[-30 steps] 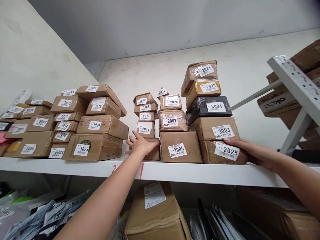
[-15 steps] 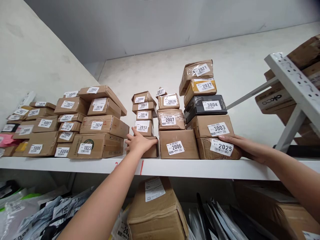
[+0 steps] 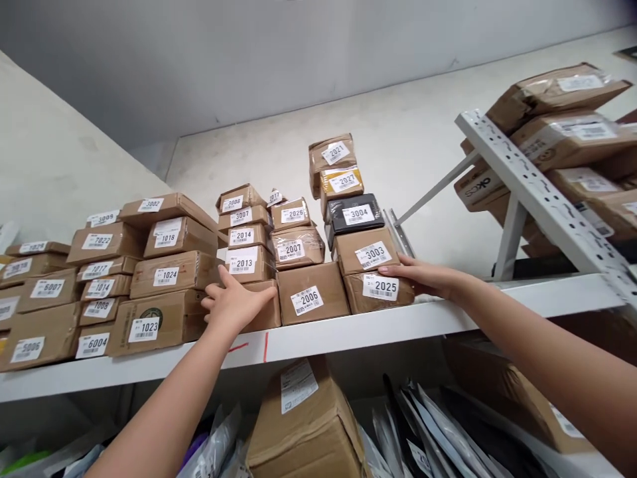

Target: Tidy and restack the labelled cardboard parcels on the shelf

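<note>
My left hand lies spread over the front of a brown box at the bottom of the stack that carries box 2013. My right hand rests flat against the right side of parcel 2025, fingers stretched out, under box 3003. Between the two hands stands box 2006 with parcel 2007 on top. Black box 3004, yellow parcel 2027 and parcel 2021 rise above 3003.
All stand on a white shelf. More labelled boxes are piled at left, such as box 1023 and box 1024. A grey metal rack post with parcels leans at right. Below the shelf lie a cardboard box and plastic mailers.
The view has swung right and tilted, so the stacks sit further left in the picture. Both hands keep their places against the bottom boxes.
</note>
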`<state>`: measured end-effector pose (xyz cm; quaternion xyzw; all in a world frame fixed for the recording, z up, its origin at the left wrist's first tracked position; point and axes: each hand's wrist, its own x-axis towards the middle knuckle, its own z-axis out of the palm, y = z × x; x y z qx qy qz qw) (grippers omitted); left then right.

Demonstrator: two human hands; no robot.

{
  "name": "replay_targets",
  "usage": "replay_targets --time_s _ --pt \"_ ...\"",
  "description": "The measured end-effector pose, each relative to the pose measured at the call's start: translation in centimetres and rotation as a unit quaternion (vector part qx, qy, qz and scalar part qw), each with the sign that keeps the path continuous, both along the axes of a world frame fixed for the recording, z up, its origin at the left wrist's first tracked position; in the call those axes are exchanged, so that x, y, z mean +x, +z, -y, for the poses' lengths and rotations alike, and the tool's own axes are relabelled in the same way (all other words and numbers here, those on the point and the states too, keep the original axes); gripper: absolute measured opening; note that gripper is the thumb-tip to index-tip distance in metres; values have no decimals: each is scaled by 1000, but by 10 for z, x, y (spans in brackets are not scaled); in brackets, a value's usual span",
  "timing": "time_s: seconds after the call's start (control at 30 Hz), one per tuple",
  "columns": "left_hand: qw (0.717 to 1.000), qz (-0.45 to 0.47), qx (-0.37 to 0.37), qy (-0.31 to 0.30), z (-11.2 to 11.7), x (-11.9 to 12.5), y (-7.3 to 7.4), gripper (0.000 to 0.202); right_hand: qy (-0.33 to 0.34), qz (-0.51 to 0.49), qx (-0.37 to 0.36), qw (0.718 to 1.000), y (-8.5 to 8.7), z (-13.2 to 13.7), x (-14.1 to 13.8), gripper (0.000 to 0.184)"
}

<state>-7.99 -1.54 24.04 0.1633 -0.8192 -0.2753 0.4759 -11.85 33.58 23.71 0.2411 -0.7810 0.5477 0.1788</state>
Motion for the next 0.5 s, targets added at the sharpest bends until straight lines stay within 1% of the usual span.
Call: replay_targets --time_s 0.1,0.27,0.4,0.5 --pt "1000 10 16 10 4 4 0 126 16 3 20 1000 3 11 1 69" --pt "999 -1 -13 52 14 10 -5 118 49 15 32 998 7 28 2 72" --pt "995 -49 -46 71 24 7 -17 111 53 10 37 998 8 36 -1 73" --pt "988 -95 -95 80 27 0 -28 109 51 9 44 998 8 38 -2 72"
